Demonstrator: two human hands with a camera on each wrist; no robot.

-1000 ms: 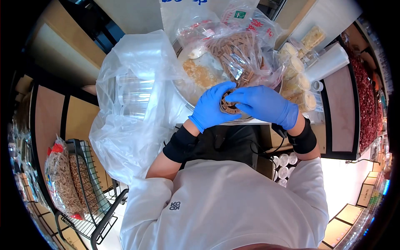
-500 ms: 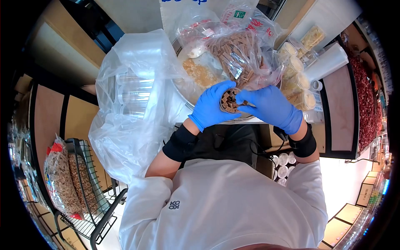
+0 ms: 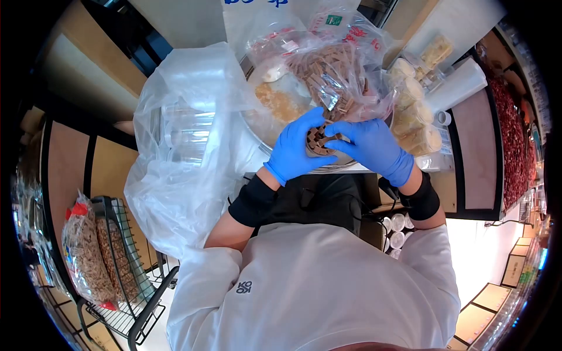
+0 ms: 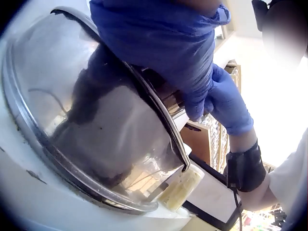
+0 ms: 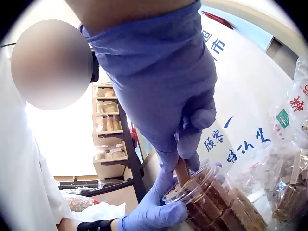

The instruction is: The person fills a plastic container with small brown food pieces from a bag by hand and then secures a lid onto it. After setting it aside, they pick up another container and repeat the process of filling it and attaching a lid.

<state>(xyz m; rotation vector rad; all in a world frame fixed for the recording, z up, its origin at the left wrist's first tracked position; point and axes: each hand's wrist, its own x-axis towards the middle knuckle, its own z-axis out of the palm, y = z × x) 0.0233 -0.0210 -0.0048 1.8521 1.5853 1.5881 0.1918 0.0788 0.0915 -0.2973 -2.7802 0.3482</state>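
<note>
Far left: large clear plastic bag [image 3: 181, 146] holding stacked clear cups. Next, the blue-gloved left hand [image 3: 295, 153], fingers curled round a small clear round plastic tub [image 3: 318, 140]. The tub is held above the wide steel bowl [image 4: 110, 144] and packed with upright brown pieces. The right hand [image 3: 372, 149] pinches one flat brown stick [image 5: 182, 172] at the tub's mouth. Judged: the tub is light, thin-walled and liable to flex, so grip round the side wall, gently. The sticks look brittle; take one by its upper end.
</note>
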